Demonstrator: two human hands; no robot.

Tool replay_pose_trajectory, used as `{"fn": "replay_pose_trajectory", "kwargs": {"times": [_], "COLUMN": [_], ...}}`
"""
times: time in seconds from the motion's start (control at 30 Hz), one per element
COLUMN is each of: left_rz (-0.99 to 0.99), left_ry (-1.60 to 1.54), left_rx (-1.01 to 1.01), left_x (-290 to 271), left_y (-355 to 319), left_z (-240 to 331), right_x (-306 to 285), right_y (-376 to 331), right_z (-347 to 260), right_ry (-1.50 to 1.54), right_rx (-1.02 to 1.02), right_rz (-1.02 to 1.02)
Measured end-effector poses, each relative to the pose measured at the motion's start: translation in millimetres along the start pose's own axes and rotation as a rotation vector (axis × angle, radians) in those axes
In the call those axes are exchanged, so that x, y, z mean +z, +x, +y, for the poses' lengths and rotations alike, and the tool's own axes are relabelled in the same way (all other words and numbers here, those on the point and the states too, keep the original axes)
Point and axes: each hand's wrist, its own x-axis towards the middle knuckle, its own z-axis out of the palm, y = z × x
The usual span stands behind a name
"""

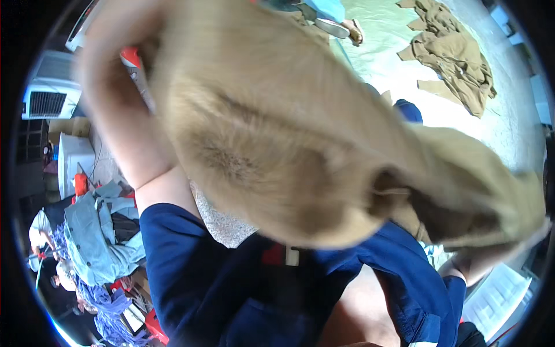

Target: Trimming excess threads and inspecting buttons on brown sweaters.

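Observation:
A khaki-brown garment (277,133) is stretched across the view in front of my chest, blurred by motion. Dark, tube-like openings show in its folds toward the right; whether they are sleeves cannot be made out. My left hand (130,23), raised at the upper left, is closed on the garment's upper end, its fingers smeared. At the far right my right hand (537,232) is closed on the other end, mostly covered by cloth. The garment hangs in the air between both hands and hides much of the floor ahead.
More khaki garments (451,58) lie in a heap on a pale sheet at the upper right. A person's sandalled foot (354,32) shows at the top. Grey-blue jackets (95,237) and purple cloth strips (110,306) are piled on the left. A white plastic crate (497,301) stands lower right.

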Motion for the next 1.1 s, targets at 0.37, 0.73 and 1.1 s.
{"fn": "replay_pose_trajectory", "kwargs": {"times": [0.37,0.73,1.1], "left_rz": [-0.389,0.079,-0.227], "left_ry": [-0.191,-0.138,-0.341], "left_rx": [0.474,0.472,-0.043], "left_x": [216,207,196], "left_y": [-13,-48,-70], "left_z": [35,33,14], "right_x": [150,229,184], "right_y": [-77,-106,-96], "right_z": [20,22,52], "right_ry": [0.357,0.337,0.789], "right_rx": [0.239,0.141,0.594], "right_rz": [-0.680,-0.554,-0.257]}}
